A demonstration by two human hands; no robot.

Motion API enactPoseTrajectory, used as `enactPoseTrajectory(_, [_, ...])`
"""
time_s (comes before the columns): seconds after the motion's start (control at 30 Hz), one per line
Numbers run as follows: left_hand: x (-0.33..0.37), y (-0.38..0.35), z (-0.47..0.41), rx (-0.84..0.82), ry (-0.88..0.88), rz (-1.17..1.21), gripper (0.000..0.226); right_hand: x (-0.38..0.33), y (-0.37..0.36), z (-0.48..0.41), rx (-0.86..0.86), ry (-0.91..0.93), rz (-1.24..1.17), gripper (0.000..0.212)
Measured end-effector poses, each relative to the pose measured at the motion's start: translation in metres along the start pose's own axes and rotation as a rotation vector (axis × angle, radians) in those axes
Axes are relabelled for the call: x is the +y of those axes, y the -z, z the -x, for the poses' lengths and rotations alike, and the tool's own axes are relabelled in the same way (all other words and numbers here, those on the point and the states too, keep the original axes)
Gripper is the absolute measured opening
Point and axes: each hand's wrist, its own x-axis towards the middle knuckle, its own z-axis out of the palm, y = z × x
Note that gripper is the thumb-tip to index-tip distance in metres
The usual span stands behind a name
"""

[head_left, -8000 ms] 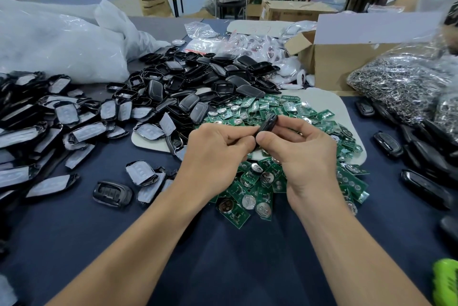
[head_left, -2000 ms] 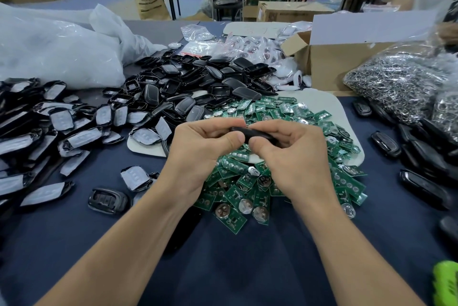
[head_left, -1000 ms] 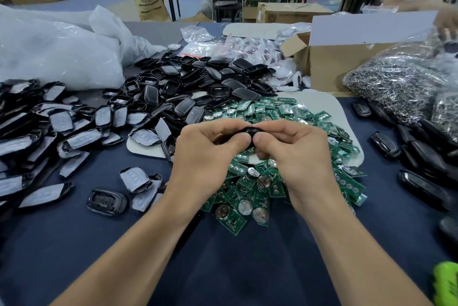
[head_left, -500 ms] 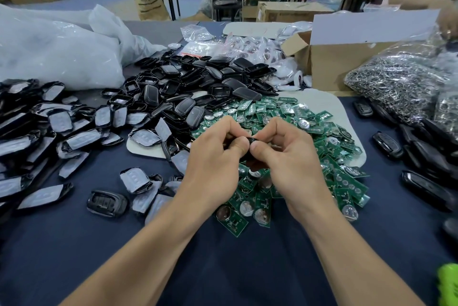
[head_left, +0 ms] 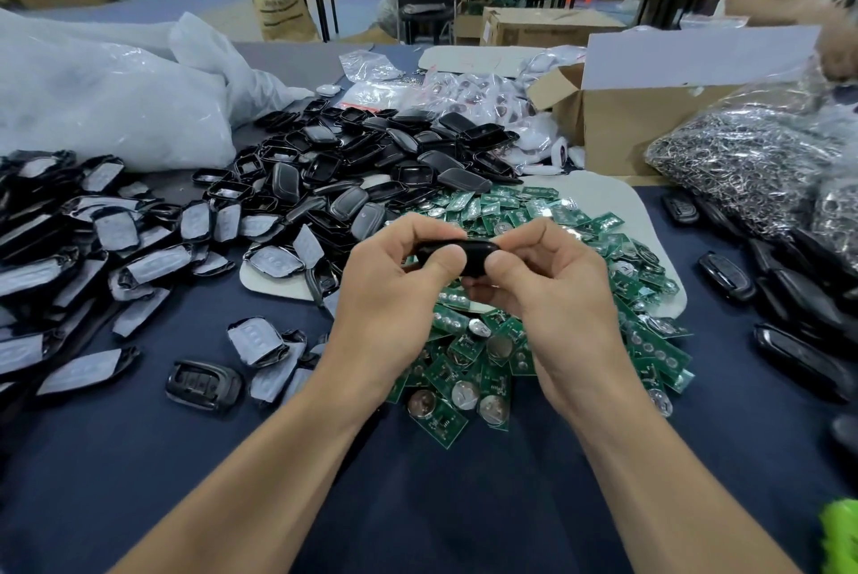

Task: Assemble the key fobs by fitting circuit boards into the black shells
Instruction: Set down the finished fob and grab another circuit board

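Pinching one glossy black plastic key-fob shell (head_left: 473, 252) between left hand (head_left: 394, 299) and right hand (head_left: 557, 299), centre frame; board inside cannot be told. Beneath, a heap of green circuit boards (head_left: 469, 369); empty black shells (head_left: 371, 155) at 11 o'clock: much remains. At 3 o'clock, closed black fobs (head_left: 726, 278), likely finished.

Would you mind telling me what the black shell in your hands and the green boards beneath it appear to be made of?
Black shell: probably moulded plastic, glossy, judging by the highlight along its rounded edge.
Green boards: likely laminate circuit board with a matte green coating, carrying shiny round metal discs, apparently coin cells.
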Motion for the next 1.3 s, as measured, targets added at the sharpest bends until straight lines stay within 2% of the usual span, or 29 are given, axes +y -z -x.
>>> enactPoseTrajectory(0.1, [0.0,0.001,0.001,-0.023,-0.056,-0.114,0.022,-0.002,-0.001,0.001,-0.042,0.077,0.174,0.012])
enactPoseTrajectory(0.2, [0.0,0.0,0.002,-0.049,-0.078,-0.161,0.022,-0.002,0.0,0.0,-0.036,0.101,0.172,0.009])
enactPoseTrajectory(0.3, [0.0,0.0,0.001,-0.066,-0.082,-0.138,0.018,-0.002,0.001,0.0,-0.032,0.121,0.17,0.01])
enactPoseTrajectory(0.47, [-0.003,0.001,0.001,-0.107,-0.083,-0.098,0.023,-0.001,0.002,0.001,-0.044,0.123,0.184,0.009])
enactPoseTrajectory(0.7, [-0.006,-0.003,0.002,-0.086,-0.069,-0.064,0.009,0.001,0.003,0.003,-0.045,0.084,0.155,0.011])
enactPoseTrajectory(0.8, [-0.006,-0.003,-0.001,-0.011,-0.043,-0.02,0.013,0.002,0.001,0.002,-0.046,-0.003,0.055,0.019])
enactPoseTrajectory(0.9, [-0.005,0.001,-0.003,0.007,-0.013,0.047,0.04,-0.001,-0.004,0.001,-0.011,-0.218,-0.253,0.015])
enactPoseTrajectory(1.0, [-0.004,0.001,-0.003,0.011,0.001,0.103,0.037,-0.004,-0.004,0.001,-0.078,-0.361,-0.394,0.012])
enactPoseTrajectory(1.1, [0.002,0.001,-0.002,-0.011,-0.013,0.212,0.035,-0.004,-0.004,0.003,-0.186,-0.349,-0.272,0.016])
enactPoseTrajectory(1.3, [0.003,0.0,-0.001,-0.101,-0.115,0.184,0.045,0.001,-0.005,0.003,-0.195,-0.149,-0.086,0.027])
